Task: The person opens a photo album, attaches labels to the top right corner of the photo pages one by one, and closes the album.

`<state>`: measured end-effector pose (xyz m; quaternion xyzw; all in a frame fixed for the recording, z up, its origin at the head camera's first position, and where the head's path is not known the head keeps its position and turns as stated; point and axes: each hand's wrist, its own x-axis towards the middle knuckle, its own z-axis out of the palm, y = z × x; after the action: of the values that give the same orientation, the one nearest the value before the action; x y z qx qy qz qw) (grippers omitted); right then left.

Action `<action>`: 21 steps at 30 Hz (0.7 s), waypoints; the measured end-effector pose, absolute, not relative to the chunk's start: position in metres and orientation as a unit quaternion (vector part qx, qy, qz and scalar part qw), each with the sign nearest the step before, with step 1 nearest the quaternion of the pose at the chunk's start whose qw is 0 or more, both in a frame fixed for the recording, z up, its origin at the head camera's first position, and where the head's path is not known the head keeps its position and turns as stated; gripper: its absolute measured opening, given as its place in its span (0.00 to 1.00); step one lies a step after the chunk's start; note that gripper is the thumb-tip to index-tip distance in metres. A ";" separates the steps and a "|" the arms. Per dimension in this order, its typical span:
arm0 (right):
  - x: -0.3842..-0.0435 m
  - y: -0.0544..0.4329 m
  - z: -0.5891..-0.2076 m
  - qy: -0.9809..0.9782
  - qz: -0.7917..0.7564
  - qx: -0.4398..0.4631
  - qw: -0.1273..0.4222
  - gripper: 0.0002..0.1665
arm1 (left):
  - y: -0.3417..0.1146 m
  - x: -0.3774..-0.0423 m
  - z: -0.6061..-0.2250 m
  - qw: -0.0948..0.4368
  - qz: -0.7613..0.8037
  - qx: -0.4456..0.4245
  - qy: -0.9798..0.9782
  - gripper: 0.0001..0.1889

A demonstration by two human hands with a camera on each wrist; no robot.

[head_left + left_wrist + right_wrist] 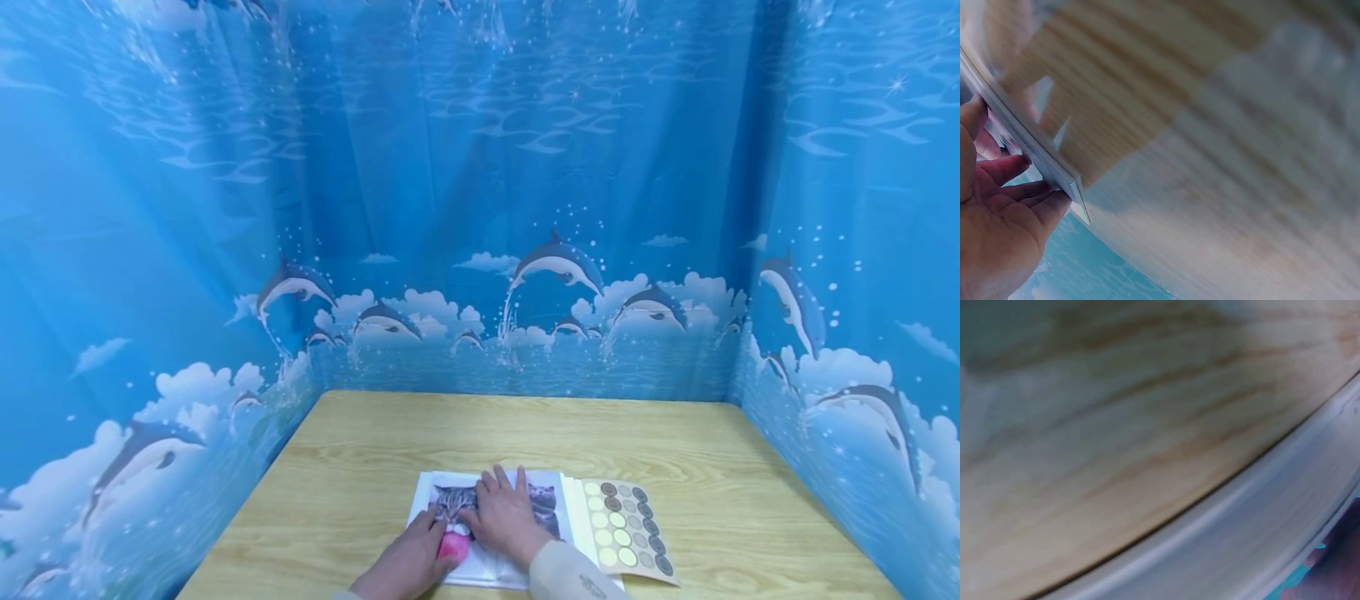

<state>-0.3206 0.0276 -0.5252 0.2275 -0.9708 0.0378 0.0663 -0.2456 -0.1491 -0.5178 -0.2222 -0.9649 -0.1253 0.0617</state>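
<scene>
An open booklet or album (480, 572) with cat pictures lies on the table. My right hand (504, 518) rests on its page with the fingers stretched out over the pictures. Lower left on the page lies my left hand (411, 557), touching it beside a round pink shape (453, 547). The left wrist view shows that hand's fingertips (1055, 203) against the booklet's surface, near its edge. In the right wrist view the white page edge (1222, 531) curves across and only a dark, blurred bit of the hand shows at the lower right corner.
A sheet of round stickers (633, 533) in cream, grey and brown sticks out at the booklet's right side. The wooden table (525, 433) extends behind and to both sides. Blue curtains (480, 167) with dolphins surround it.
</scene>
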 end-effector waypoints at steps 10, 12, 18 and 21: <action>-0.312 0.026 -0.521 -0.969 0.030 0.237 0.066 0.41 | -0.149 -0.246 -0.520 0.074 -0.123 -0.228 -0.963 0.33; -0.310 0.026 -0.520 -0.969 0.027 0.238 0.067 0.40 | -0.149 -0.246 -0.520 0.077 -0.122 -0.229 -0.963 0.33; -0.305 0.028 -0.517 -0.969 0.018 0.237 0.071 0.41 | -0.149 -0.246 -0.521 0.077 -0.122 -0.228 -0.963 0.33; -0.304 0.029 -0.517 -0.968 0.019 0.238 0.074 0.42 | -0.149 -0.246 -0.520 0.076 -0.120 -0.226 -0.964 0.33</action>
<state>-0.3036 0.0287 -0.5170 0.2381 -0.9682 0.0187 0.0739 -0.2456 -0.1490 -0.5201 -0.2260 -0.9637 -0.1204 0.0756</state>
